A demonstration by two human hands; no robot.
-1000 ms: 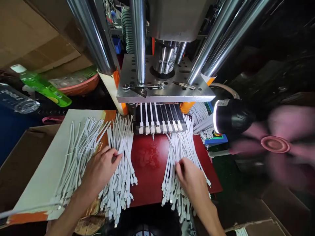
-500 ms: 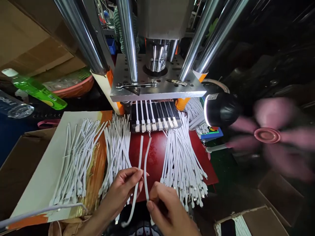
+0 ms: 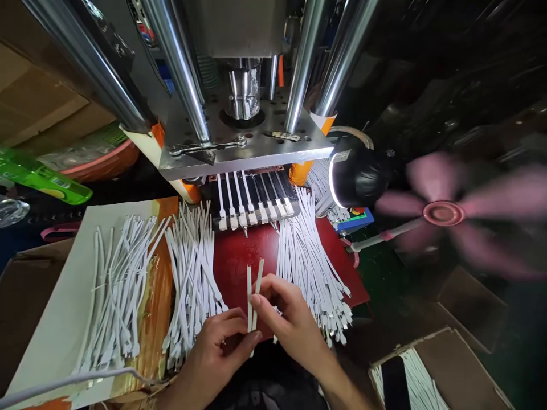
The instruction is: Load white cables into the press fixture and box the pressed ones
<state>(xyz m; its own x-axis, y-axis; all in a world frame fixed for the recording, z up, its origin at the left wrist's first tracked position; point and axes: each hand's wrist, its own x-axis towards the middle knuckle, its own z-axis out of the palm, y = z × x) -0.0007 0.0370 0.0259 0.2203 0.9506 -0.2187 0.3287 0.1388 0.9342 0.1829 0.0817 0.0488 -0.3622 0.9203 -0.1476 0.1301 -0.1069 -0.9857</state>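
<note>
Two white cables [image 3: 249, 285] held upright, side by side, free ends up, in front of the worktop [image 3: 239, 247] near edge, between cable bundles. Left hand [image 3: 222, 346] pinching them low, thumb and fingers closed; right hand [image 3: 293, 322] pinching higher up, thumb against index. Left cable bundle [image 3: 192, 273] along worktop left edge; right cable bundle [image 3: 299, 250] toward right edge, connector ends nearest the person. Looser cable pile [image 3: 123, 285] on pale board [image 3: 55, 319], left of worktop. Far edge: black mold block [image 3: 277, 193] with cables laid in it, steel plate [image 3: 265, 152] above, wrench [image 3: 209, 147] on plate.
</note>
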